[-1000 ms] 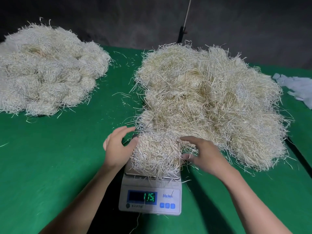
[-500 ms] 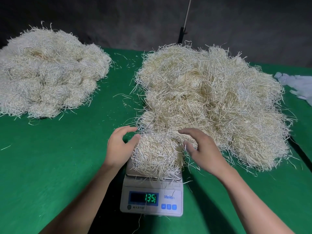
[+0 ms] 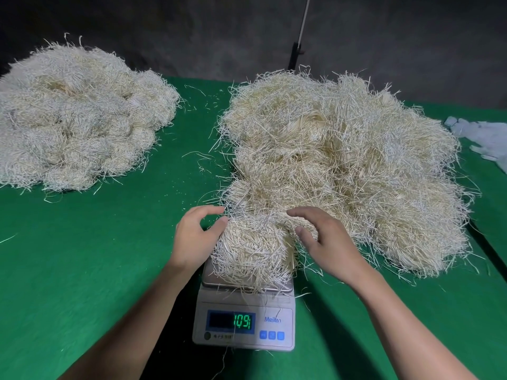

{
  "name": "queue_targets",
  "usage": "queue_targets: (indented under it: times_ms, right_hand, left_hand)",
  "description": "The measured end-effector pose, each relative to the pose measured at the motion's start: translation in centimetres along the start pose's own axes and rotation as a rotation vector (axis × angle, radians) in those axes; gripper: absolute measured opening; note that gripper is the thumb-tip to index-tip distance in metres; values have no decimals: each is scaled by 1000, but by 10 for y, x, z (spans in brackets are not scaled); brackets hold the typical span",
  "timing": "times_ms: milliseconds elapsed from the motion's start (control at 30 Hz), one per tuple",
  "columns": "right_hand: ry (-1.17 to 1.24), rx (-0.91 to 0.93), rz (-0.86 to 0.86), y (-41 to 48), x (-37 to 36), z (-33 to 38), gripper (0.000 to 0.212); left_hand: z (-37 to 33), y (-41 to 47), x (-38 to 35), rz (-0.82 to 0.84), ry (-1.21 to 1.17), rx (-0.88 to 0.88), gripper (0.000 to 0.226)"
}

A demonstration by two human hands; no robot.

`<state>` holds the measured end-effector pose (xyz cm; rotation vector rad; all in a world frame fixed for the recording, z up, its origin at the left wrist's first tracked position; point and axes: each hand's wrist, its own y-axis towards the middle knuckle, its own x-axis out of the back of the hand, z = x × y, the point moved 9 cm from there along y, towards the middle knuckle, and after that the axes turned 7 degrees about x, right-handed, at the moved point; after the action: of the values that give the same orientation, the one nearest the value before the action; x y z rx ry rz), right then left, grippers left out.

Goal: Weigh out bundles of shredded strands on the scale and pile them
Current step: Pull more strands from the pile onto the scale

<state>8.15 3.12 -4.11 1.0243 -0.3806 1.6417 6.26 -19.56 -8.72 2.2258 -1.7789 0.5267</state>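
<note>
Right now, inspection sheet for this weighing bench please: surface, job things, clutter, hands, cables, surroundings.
Surface: green table cloth, stray strands between piles.
Job's things: scale shows 109; bundle on its pan; loose pile behind; second pile far left.
Clutter: pale scraps at right edge.
Hands: left hand touches bundle's left side; right hand spread over its right; both open.
Cables: nothing seen.
Surroundings: dark wall, thin pole behind table.

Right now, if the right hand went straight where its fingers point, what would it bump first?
Probably the bundle on the scale; the right hand points left toward it, fingertips perhaps touching it.
</note>
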Motion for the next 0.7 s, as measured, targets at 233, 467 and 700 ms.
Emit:
queue_targets:
  times_ms: [233,467,700]
  right_hand:
    - [-1,-4,16,0,-2,-1,31]
    - [42,-37,12,2,-8,-10,32]
    - [-123,-15,401,20,-80,-29,122]
  left_hand:
    - [0,1,-2,8,20,-2,18]
    - [-1,1,-5,14,17,-9,19]
    - [39,-12,-64,441,744,-48,140]
